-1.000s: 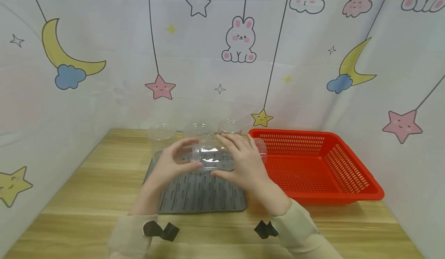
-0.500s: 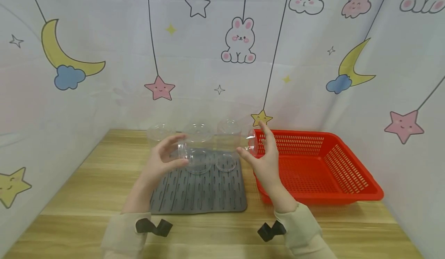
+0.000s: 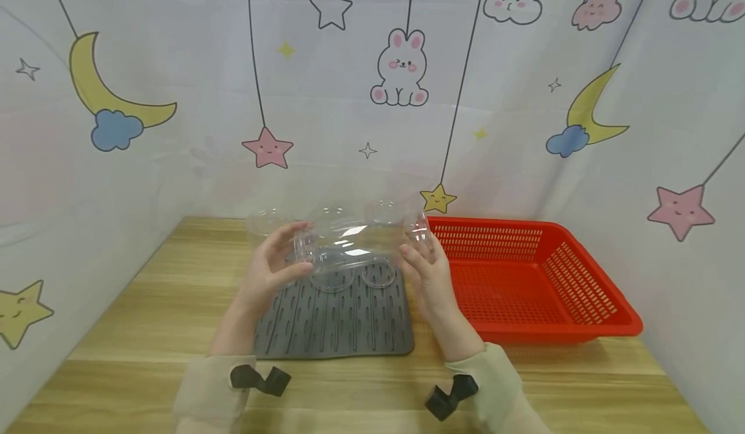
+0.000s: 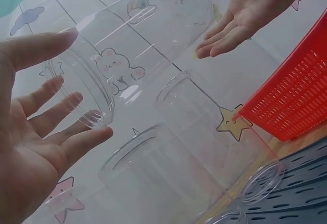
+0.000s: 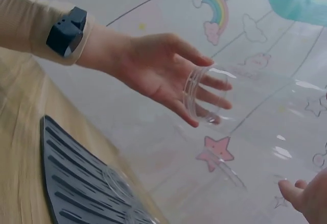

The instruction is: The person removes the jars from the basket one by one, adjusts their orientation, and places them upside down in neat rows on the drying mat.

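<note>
A clear plastic jar [image 3: 357,243] lies sideways in the air above the grey drying mat [image 3: 334,330]. My left hand [image 3: 273,266] grips its ringed mouth, thumb on one side and fingers on the other, as the left wrist view shows at the rim [image 4: 99,94]. At the jar's other end, my right hand [image 3: 431,275] holds it between thumb and fingers. Some of those fingers are hidden behind the clear wall in the head view. Behind it, several clear cylindrical containers [image 3: 269,222] stand on the mat's far part, partly covered by the left hand and the jar.
A red slotted plastic basket [image 3: 625,321] stands on the wooden table [image 3: 349,392], right of the mat. A white cloth backdrop [image 3: 204,182] with printed stars, moons and rabbits hangs behind the table and along both sides.
The jar has moved slightly left and up since a second ago. My right hand shifted from the jar's middle to its right end, then its raised fingers came down behind that end.
</note>
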